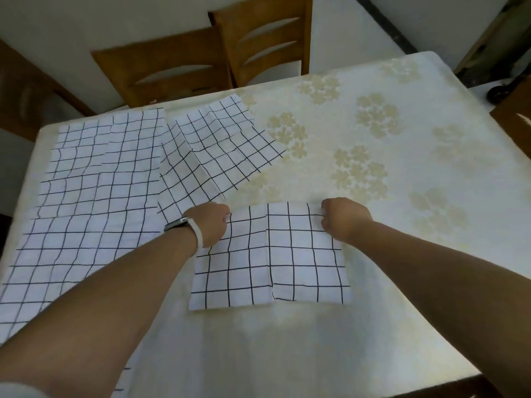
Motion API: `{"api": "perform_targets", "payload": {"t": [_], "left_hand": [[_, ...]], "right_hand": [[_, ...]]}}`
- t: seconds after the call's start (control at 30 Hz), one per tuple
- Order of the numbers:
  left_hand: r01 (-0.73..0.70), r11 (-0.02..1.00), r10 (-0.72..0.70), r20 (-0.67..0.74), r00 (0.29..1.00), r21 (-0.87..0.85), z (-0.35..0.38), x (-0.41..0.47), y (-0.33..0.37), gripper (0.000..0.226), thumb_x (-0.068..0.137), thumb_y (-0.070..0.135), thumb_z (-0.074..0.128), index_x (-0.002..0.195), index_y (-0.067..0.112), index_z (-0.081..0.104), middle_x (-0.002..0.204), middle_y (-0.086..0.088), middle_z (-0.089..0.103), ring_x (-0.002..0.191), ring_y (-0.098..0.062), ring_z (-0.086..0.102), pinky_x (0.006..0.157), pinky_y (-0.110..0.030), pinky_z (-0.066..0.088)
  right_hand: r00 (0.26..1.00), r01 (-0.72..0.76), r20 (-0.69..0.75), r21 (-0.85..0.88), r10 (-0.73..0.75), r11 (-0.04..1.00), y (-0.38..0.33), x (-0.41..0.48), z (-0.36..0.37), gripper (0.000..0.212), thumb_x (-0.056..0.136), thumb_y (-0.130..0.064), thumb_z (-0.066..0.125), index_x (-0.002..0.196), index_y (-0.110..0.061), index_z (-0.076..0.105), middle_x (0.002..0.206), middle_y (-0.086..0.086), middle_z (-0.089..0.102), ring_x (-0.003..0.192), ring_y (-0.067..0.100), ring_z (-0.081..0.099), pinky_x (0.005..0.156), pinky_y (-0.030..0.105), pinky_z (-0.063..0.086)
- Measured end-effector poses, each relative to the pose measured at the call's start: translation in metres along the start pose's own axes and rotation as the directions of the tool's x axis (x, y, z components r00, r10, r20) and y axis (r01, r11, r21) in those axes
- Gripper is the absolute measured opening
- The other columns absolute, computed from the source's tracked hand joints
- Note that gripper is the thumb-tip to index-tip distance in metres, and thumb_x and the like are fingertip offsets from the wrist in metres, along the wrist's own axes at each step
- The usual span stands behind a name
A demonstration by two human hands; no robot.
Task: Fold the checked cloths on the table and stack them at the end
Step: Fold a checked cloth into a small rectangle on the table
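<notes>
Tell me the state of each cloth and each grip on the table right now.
near cloth: folded, lying flat, far corners pinched.
middle cloth: unfolded, creased.
big left cloth: unfolded, spread flat.
left grip: pinching near cloth's far left corner.
right grip: pinching its far right corner.

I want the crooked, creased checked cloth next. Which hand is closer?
Left. The left hand is at the near corner of the creased cloth; the right hand is farther right, gripping the folded cloth.
</notes>
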State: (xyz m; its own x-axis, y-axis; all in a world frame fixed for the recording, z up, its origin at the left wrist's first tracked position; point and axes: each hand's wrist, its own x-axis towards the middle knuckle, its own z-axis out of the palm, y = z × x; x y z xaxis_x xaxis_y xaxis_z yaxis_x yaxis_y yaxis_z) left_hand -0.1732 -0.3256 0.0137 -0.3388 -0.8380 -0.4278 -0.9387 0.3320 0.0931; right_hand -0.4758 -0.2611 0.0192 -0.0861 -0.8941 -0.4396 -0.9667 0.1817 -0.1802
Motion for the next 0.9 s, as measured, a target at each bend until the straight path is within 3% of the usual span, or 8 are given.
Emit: {"api": "perform_targets", "payload": {"t": [0.07, 0.17, 0.3, 0.47, 0.6, 0.73, 0.9], "left_hand": [[0.031, 0.999, -0.031, 0.001, 1.000, -0.026, 0.006, 0.004, 0.000, 0.026, 0.095, 0.023, 0.035, 0.111, 0.026, 0.055, 0.101, -0.001, 0.060, 0.082, -0.021, 0.055, 0.065, -0.030, 0.043], [0.049, 0.999, -0.049, -0.027, 0.998, -0.006, 0.012, 0.001, 0.003, 0.041, 0.093, 0.025, 0.041, 0.134, 0.026, 0.043, 0.133, -0.003, 0.050, 0.115, -0.026, 0.049, 0.090, -0.039, 0.046], [0.009, 1.000, -0.004, -0.159, 0.987, 0.030, 0.018, -0.018, 0.010, 0.045, 0.091, 0.026, 0.047, 0.136, 0.020, 0.047, 0.141, -0.004, 0.042, 0.127, -0.025, 0.040, 0.101, -0.040, 0.040], [-0.047, 0.985, 0.019, -0.166, 0.986, -0.167, 0.040, -0.066, 0.026, 0.034, 0.093, 0.026, 0.047, 0.125, 0.019, 0.056, 0.128, 0.003, 0.052, 0.116, -0.018, 0.047, 0.095, -0.034, 0.043], [-0.092, 0.964, 0.045, -0.191, 0.981, -0.249, 0.064, -0.114, 0.037, 0.029, 0.094, 0.025, 0.047, 0.117, 0.018, 0.061, 0.117, 0.003, 0.058, 0.109, -0.016, 0.052, 0.091, -0.030, 0.044], [-0.173, 0.976, 0.148, -0.181, 0.972, -0.134, 0.090, -0.151, 0.037, 0.032, 0.086, 0.027, 0.045, 0.110, 0.018, 0.065, 0.106, 0.003, 0.061, 0.096, -0.018, 0.058, 0.078, -0.032, 0.050], [-0.229, 0.973, 0.227, -0.214, 0.950, 0.016, 0.108, -0.161, 0.032, 0.027, 0.075, 0.022, 0.057, 0.098, 0.013, 0.065, 0.095, -0.003, 0.062, 0.081, -0.024, 0.060, 0.062, -0.034, 0.052]], "right_hand": [[1.000, 0.002, 0.015, 0.003, -0.002, 1.000, 0.000, 0.005, 0.006, 0.011, 0.084, -0.013, 0.046, 0.092, -0.018, 0.050, 0.095, 0.003, 0.057, 0.084, 0.025, 0.053, 0.067, 0.028, 0.040], [1.000, 0.003, 0.006, 0.025, -0.003, 1.000, -0.002, 0.004, 0.012, 0.021, 0.084, -0.014, 0.046, 0.105, -0.016, 0.050, 0.104, 0.006, 0.056, 0.090, 0.028, 0.054, 0.071, 0.031, 0.043], [0.992, 0.068, -0.101, -0.058, -0.073, 0.996, -0.001, -0.013, 0.015, 0.036, 0.082, -0.013, 0.049, 0.118, -0.012, 0.048, 0.112, 0.009, 0.050, 0.103, 0.030, 0.049, 0.075, 0.036, 0.044], [0.893, 0.254, -0.343, -0.151, -0.292, 0.955, 0.007, -0.049, 0.035, 0.034, 0.072, -0.011, 0.064, 0.106, -0.005, 0.063, 0.100, 0.014, 0.059, 0.085, 0.036, 0.056, 0.063, 0.034, 0.038], [0.867, 0.319, -0.344, -0.174, -0.361, 0.932, 0.001, -0.085, 0.051, 0.029, 0.059, -0.009, 0.075, 0.086, -0.007, 0.067, 0.083, 0.010, 0.061, 0.068, 0.033, 0.059, 0.054, 0.031, 0.042], [0.848, 0.408, -0.260, -0.237, -0.463, 0.881, -0.002, -0.118, 0.076, 0.022, 0.059, -0.015, 0.075, 0.077, -0.012, 0.063, 0.076, 0.006, 0.058, 0.062, 0.030, 0.057, 0.050, 0.031, 0.041], [0.808, 0.441, -0.208, -0.408, -0.551, 0.800, 0.001, -0.135, 0.099, 0.030, 0.057, -0.012, 0.073, 0.086, -0.009, 0.064, 0.080, 0.010, 0.058, 0.066, 0.031, 0.055, 0.055, 0.033, 0.041]]}}
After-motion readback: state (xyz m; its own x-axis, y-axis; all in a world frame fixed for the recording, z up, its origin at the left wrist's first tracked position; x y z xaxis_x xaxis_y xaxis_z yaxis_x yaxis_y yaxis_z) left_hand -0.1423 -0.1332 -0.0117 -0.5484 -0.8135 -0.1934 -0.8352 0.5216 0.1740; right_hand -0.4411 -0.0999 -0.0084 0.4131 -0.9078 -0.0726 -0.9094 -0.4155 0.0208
